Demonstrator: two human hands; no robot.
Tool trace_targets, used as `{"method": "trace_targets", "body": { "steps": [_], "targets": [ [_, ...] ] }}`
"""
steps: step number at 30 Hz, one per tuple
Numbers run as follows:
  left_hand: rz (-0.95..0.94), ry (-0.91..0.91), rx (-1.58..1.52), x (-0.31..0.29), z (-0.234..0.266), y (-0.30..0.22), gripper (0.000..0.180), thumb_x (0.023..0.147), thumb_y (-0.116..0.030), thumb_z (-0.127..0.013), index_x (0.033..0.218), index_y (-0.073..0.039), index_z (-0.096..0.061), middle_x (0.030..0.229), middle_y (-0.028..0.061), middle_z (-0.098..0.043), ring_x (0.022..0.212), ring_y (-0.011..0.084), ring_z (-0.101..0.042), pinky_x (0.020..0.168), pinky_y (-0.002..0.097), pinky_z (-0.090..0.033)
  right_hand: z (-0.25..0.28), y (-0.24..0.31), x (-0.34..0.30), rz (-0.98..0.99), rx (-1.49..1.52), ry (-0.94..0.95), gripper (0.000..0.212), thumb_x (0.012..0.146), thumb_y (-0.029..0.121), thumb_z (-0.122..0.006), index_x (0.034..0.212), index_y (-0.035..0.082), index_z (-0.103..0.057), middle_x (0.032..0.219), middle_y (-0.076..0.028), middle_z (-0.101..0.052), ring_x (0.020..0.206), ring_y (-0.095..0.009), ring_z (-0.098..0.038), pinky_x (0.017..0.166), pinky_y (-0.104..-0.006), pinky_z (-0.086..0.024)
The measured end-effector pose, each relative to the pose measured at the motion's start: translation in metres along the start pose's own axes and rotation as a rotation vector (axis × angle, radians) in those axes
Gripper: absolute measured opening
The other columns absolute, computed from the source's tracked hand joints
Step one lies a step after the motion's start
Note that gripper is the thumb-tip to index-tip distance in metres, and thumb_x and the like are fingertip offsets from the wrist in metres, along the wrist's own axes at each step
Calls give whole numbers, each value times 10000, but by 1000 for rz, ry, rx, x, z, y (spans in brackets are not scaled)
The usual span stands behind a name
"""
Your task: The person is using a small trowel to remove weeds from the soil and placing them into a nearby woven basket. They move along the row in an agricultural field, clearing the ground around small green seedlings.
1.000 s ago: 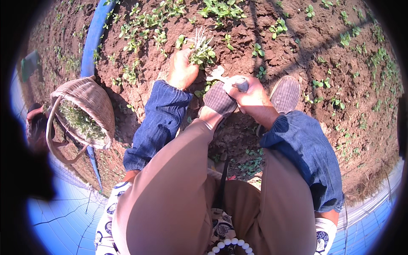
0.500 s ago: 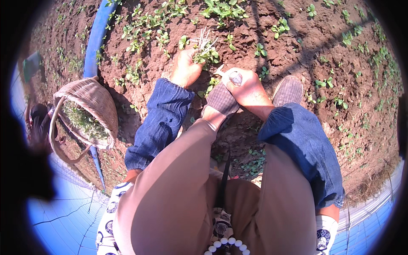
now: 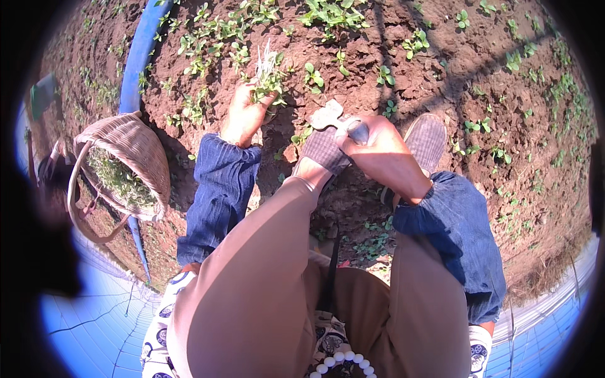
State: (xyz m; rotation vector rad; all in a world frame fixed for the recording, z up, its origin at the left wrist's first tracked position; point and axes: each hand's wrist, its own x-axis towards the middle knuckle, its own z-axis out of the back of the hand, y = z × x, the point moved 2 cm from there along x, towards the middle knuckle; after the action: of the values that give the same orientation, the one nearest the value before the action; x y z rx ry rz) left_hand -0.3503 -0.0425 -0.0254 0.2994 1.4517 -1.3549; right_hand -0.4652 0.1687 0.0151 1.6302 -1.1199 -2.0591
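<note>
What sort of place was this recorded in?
Probably a vegetable plot or garden: small green seedlings scattered over brown soil, and a basket of cut or pulled greens.

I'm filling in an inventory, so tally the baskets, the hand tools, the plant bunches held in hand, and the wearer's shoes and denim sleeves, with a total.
Woven basket: 1
Hand tool, in the right hand: 1
Plant bunch, in the left hand: 1
Shoes: 2
Denim sleeves: 2
Total: 7
</note>
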Motion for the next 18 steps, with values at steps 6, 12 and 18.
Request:
{"method": "trace_targets", "body": {
  "steps": [6,12,18],
  "targets": [
    [-769,-12,578,13,-27,7,368,772,50,-566,1134,-11,-585,972,225,-662,945,409,-632,824,427,-496,6,8,-12,0,-25,-22,148,862,161,-648,861,12,-645,611,3,-532,570,-81,-481,520,-278,-407],
    [-694,-231,1046,9,-55,-5,258,730,-77,-657,980,-30,-617,870,212,-668,841,411,-649,712,485,-505,9,2,-15,31,-61,-13,123,855,138,-656,878,19,-672,642,-7,-572,596,-84,-497,556,-280,-431],
    [-726,-228,1173,15,-60,-4,175,688,-71,-641,843,-43,-563,734,220,-647,704,426,-644,635,515,-496,9,-10,-16,56,-78,-16,128,849,137,-660,884,14,-670,667,-35,-588,653,-101,-532,624,-296,-463]
  ]
}}
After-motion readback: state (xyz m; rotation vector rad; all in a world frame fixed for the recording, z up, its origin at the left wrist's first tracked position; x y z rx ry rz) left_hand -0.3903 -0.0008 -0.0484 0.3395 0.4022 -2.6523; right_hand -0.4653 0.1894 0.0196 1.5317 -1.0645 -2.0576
